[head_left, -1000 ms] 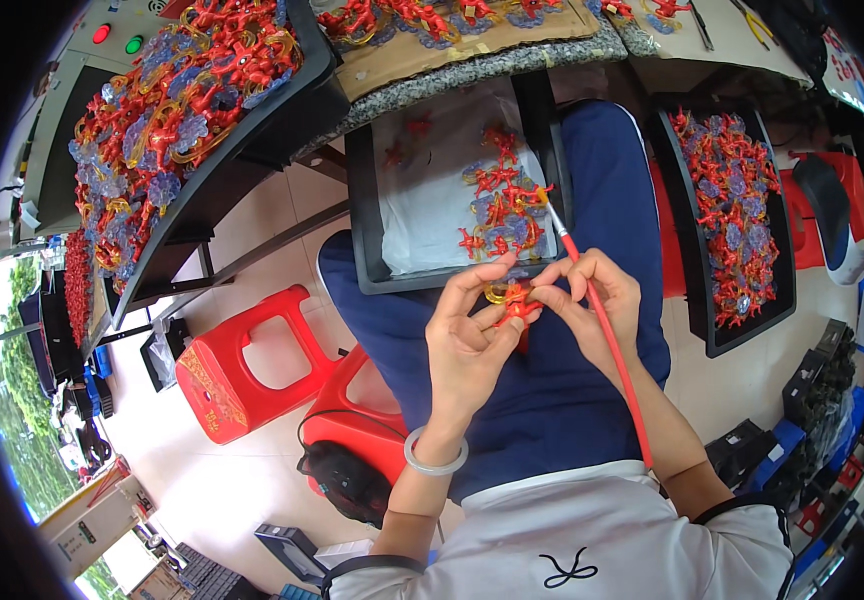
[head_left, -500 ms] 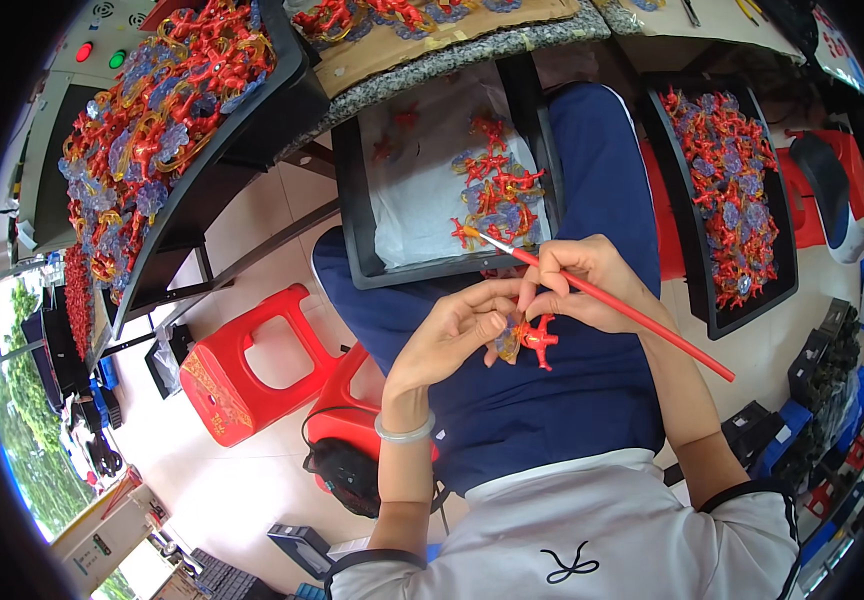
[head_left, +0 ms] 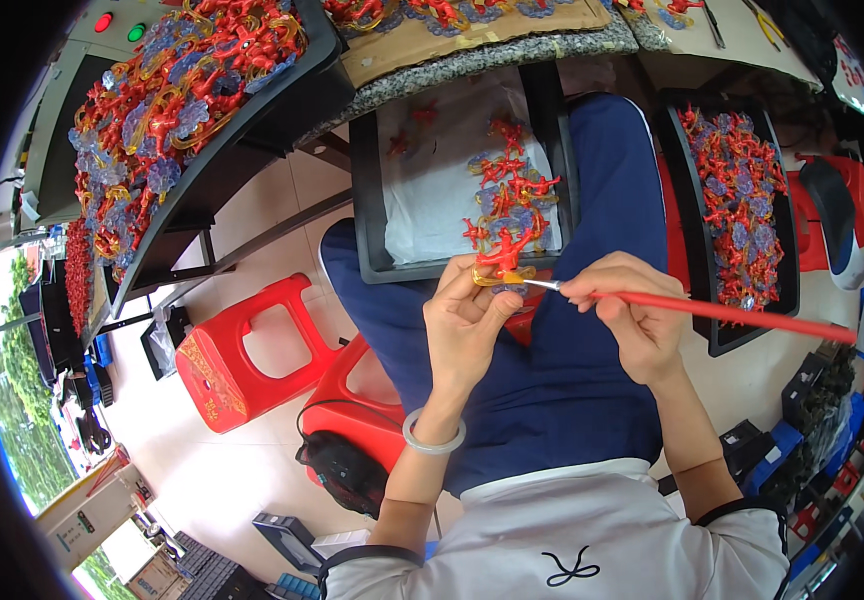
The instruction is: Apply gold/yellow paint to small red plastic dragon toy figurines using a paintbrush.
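Note:
Pinched in the fingers of my left hand [head_left: 464, 325] is a small red figurine [head_left: 505, 254] with a yellow, ring-like part and a translucent bluish base. My right hand [head_left: 637, 305] grips a red-handled paintbrush [head_left: 742, 315]. The brush tip meets the figurine near its yellow part; whether it touches cannot be made out. Just beyond my hands, a black tray [head_left: 367, 225] lined with white sheet rests over my lap. Similar red, yellow and bluish figurines [head_left: 512, 190] lie along its right side.
A large black tray [head_left: 252, 115] at the left is heaped with figurines. Another full tray [head_left: 697, 240] stands at the right. Red stools [head_left: 207, 380] stand on the floor at the left. A granite-edged worktable [head_left: 482, 62] runs across the far side.
The figurine has been raised away from me and turned upright in my left hand. My right hand has shifted right, and the brush tip has swung down to the figurine.

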### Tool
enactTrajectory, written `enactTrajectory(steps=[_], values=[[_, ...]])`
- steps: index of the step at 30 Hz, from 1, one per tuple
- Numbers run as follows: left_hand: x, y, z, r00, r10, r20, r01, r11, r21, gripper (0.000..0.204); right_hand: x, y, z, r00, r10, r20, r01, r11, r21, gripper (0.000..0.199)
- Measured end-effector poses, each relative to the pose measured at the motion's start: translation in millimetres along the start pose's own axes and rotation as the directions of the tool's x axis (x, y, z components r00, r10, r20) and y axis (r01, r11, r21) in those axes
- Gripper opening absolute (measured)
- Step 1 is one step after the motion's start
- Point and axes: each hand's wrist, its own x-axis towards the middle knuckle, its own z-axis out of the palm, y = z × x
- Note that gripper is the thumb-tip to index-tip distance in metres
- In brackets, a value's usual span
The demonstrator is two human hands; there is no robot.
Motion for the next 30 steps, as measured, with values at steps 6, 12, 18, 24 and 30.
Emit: enactTrajectory(steps=[6,12,18,24,30], values=[[-2.7,-1.9,-0.6,1.000,-0.012,0.011,0.012,1.000,-0.020,0.035,10.9,-11.6,-5.2,0.997,-0.079,-0.022,0.077,0.992,-0.097,0.009],[-7.6,2.3,1.8,1.000,-0.026,0.008,0.025,0.999,0.026,0.034,12.4,-9.3,-9.4,1.000,0.001,-0.027,-0.004,0.996,-0.092,0.012],[-7.1,3.6,5.8,0.999,-0.050,0.021,0.048,0.996,0.074,0.034,15.4,-8.2,-9.5,0.999,0.026,0.025,-0.021,0.982,-0.187,0.013],[-7.7,5.1,12.1,0.998,-0.044,0.039,0.037,0.985,0.170,0.030,17.8,-10.5,-9.6,0.999,0.009,0.036,-0.004,0.989,-0.146,0.013],[-9.0,3.4,12.0,0.998,-0.047,0.041,0.041,0.988,0.149,0.029,20.3,-12.7,-12.2,0.995,0.058,0.077,-0.048,0.991,-0.123,0.012]])
